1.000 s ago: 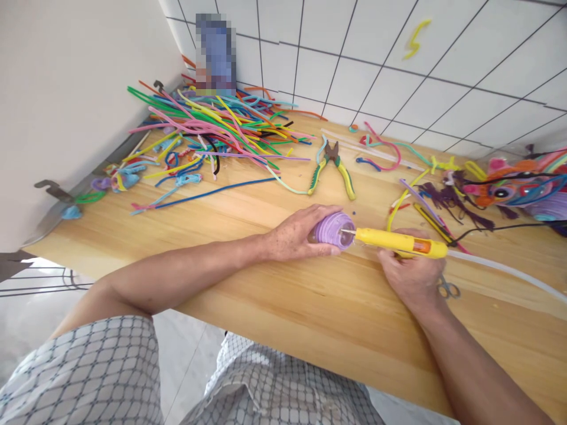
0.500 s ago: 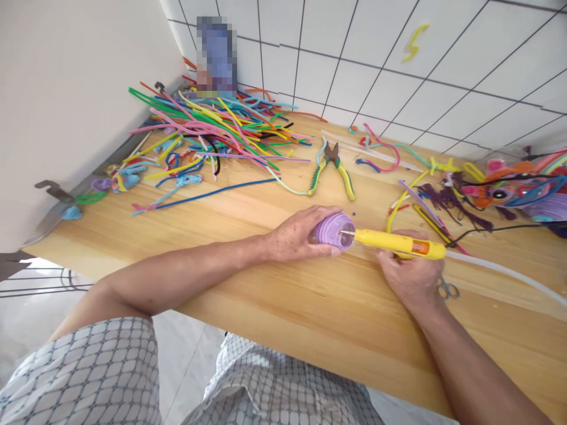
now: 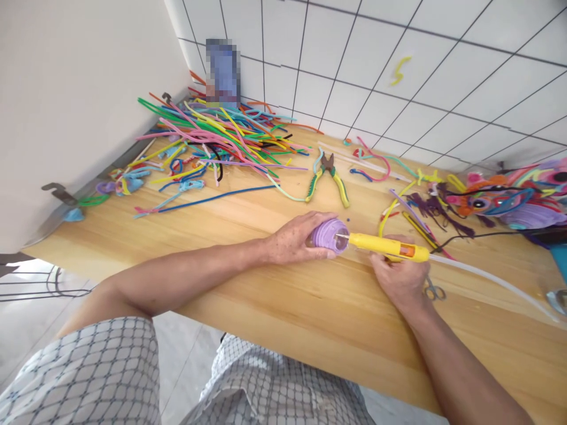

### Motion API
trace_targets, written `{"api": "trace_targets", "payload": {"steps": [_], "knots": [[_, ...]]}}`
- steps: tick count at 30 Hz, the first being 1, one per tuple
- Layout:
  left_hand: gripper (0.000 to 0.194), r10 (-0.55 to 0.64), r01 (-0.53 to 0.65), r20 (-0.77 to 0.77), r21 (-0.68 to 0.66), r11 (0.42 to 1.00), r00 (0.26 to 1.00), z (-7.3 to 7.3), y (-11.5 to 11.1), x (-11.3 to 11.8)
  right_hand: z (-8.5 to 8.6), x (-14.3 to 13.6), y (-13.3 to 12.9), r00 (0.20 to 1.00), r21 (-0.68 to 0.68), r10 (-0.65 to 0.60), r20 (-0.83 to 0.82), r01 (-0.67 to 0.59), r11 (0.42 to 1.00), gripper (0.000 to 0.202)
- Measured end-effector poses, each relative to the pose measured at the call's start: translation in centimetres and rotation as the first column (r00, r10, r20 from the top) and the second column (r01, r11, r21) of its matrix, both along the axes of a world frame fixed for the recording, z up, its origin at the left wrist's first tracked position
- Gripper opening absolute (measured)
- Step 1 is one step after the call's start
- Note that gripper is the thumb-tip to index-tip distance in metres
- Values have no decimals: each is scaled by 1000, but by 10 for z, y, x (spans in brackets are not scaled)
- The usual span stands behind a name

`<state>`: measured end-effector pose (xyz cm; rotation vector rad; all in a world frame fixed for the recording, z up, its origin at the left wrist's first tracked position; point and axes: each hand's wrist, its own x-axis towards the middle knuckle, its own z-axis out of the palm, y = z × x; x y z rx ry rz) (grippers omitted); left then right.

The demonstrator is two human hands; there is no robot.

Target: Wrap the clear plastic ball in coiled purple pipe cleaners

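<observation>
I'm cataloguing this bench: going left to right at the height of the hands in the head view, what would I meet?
Left hand → purple coiled piece → yellow glue gun → whitish stick.

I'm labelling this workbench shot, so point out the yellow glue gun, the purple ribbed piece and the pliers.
Yellow glue gun (image 3: pixel 380 243): head view, on the barrel's yellow side.
Purple ribbed piece (image 3: pixel 328 236): head view, on its ridged side.
Pliers (image 3: pixel 327 166): head view, on the joint above the handles.
</observation>
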<state>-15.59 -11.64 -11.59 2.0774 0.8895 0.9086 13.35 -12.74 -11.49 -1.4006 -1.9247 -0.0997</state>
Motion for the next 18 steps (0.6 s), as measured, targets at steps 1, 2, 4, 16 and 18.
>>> {"api": "trace_targets", "payload": {"steps": [1, 2, 4, 16, 18], "knots": [[85, -1, 1, 1, -1, 1000, 1000, 0, 0, 0, 0, 0, 0, 1000, 4, 4, -7, -4, 1000, 13], [84, -3, 3, 3, 0, 1000, 1000, -1, 1, 0, 0, 0, -1, 1000, 8, 6, -21, -6, 1000, 14], [84, -6, 6, 12, 4, 1000, 1000, -1, 1, 0, 0, 0, -1, 999, 7, 2, -52, -1, 1000, 15], [82, 12, -12, 14, -8, 1000, 1000, 2, 1, 1, 0, -2, 4, 993, -66, -63, -99, 56, 996, 17], [81, 12, -12, 22, -13, 1000, 1000, 2, 1, 1, 4, -6, 1, 988, -99, -59, -144, 45, 994, 17]]}}
